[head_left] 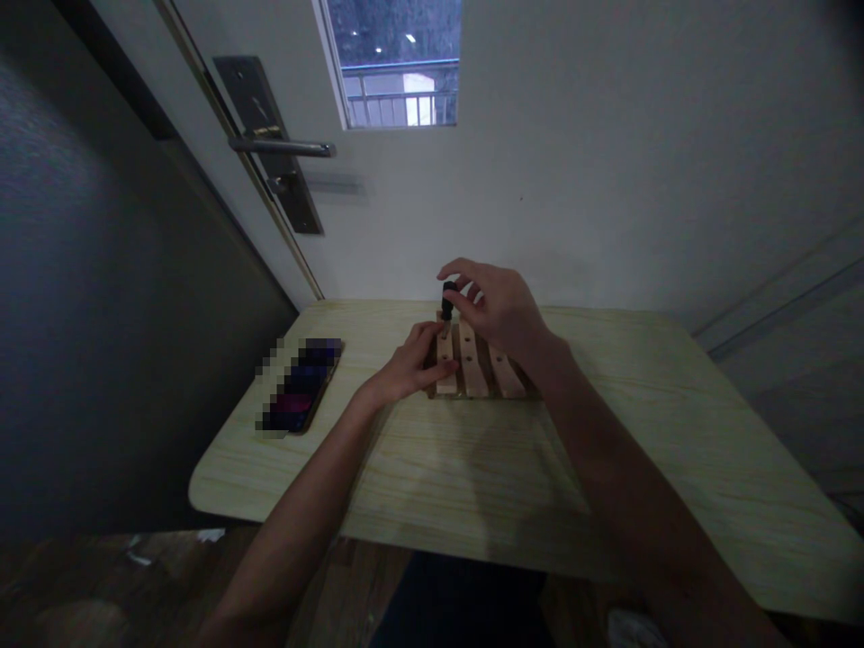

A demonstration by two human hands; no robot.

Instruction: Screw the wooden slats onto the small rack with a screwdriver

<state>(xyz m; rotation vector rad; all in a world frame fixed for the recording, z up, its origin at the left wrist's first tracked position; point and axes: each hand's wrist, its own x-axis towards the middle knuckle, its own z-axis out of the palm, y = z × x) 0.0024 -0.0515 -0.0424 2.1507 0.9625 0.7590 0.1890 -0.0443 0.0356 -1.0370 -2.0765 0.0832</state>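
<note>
— Wooden rack (pixel 474 364), centre of the pale table (pixel 472 477): we see three light slats, each with small holes, lying side by side on darker cross pieces, towards the table's far edge. Who has hold of it?

— Both of the person's bare arms reach in from the bottom of our frame. The left grip (pixel 407 364) is closed on the rack's left side, fingers curled round its far-left corner and thumb laid across the leftmost slat.

— And the right?

— The right grip (pixel 503 310) hovers just above the rack's far end, pinched tight on a small black-handled tool (pixel 449 293) between thumb and fingertips. We make the tool out as upright, its thin shaft pointing down at the far end of the leftmost slat. In this dim light we cannot tell whether the tip touches the wood or sits in a hole.

— Anything else on the table?

— A phone (pixel 303 385), its screen blurred out, lies flat near the left edge, well apart from the rack. Beyond the table we see a metal lever handle (pixel 283 146) on its long plate up at the left, and a small window (pixel 401 63) higher, to its right.
</note>
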